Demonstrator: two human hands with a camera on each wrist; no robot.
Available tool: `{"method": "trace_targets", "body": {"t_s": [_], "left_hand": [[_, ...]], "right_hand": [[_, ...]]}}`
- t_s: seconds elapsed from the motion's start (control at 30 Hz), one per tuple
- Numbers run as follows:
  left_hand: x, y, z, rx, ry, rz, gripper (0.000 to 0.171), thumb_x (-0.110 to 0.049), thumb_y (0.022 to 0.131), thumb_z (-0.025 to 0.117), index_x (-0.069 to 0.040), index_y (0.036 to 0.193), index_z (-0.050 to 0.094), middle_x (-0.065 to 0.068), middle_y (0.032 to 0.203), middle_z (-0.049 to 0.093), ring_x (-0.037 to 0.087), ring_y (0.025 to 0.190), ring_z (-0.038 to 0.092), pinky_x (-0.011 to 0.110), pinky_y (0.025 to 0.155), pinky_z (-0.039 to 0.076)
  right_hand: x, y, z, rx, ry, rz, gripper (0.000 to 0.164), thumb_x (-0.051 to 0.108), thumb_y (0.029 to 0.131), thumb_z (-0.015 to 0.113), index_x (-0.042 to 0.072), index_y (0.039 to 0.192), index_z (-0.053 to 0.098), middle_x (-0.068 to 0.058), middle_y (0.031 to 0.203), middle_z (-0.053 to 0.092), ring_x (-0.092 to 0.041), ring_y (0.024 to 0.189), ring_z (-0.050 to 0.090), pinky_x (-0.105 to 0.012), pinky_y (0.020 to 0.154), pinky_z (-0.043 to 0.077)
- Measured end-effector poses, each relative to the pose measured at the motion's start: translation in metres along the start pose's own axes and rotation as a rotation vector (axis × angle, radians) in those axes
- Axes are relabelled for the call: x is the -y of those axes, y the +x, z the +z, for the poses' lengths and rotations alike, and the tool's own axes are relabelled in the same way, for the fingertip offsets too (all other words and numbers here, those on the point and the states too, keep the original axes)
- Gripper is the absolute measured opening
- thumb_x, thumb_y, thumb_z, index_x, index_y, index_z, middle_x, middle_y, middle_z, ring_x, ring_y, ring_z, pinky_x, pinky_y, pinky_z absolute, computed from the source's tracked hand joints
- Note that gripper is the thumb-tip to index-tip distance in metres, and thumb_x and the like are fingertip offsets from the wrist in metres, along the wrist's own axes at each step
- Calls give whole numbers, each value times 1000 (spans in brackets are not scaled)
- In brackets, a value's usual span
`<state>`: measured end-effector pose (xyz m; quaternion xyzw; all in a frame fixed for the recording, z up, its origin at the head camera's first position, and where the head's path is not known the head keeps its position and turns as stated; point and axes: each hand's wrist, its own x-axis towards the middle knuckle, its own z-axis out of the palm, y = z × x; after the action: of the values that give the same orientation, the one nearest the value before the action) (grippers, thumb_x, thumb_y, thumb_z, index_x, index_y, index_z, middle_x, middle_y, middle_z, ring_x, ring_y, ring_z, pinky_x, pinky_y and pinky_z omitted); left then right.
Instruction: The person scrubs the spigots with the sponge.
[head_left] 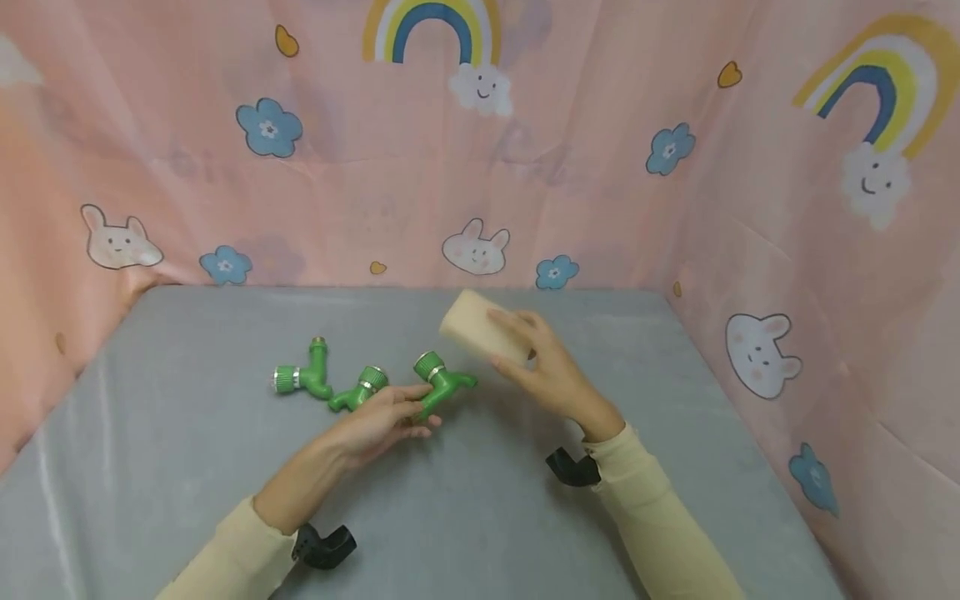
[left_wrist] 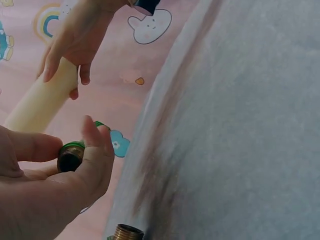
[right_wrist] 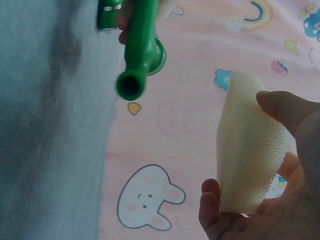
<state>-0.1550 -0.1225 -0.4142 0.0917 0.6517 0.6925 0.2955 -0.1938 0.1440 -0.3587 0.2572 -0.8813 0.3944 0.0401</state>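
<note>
My left hand (head_left: 382, 423) pinches a green plastic tap (head_left: 445, 384) by its threaded end, with the ribbed knob up and the spout pointing right. In the left wrist view the threaded inlet (left_wrist: 71, 156) shows between thumb and fingers. My right hand (head_left: 551, 375) grips a cream-coloured sponge block (head_left: 480, 327) near the tap's spout, apart from it. Its porous face shows in the right wrist view, where the thumb lies on one side and fingers on the other. The tap's open spout mouth (right_wrist: 131, 86) faces that camera.
Two more green taps lie on the grey table cover (head_left: 465, 517): one at the left (head_left: 309, 379), and a second tap (head_left: 364, 388) partly behind my left hand. Pink printed curtains (head_left: 360, 192) rise at the back and sides. A black band piece (head_left: 326, 547) hangs at each wrist.
</note>
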Motion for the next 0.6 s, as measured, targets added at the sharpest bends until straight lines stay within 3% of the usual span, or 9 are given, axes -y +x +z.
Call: {"method": "trace_targets", "body": {"t_s": [0.2,0.43,0.6], "left_hand": [[7,2,9,21,52,15,53,-4,107,38,15,153,20,34,158,31,38,133,56,30,108,49],[15,5,12,23,81,-8,48,-4,108,40,16,150,29,37,150,42,38,127,61,30,103,53],[17,5,10,61,216,-10,52,-11,107,47,13,151,32,35,151,42,38,122,65,36,95,59]], "right_hand": [[-2,1,2,-4,9,6,61,20,94,73,16,151,49,-19,142,50,-30,106,54,-40,82,48],[-3,2,4,6,-1,6,61,20,94,73,17,150,49,-19,143,50,-29,105,55,-36,81,48],[-3,2,5,11,0,7,61,20,94,72,17,150,49,-19,143,49,-30,107,54,-39,82,48]]}}
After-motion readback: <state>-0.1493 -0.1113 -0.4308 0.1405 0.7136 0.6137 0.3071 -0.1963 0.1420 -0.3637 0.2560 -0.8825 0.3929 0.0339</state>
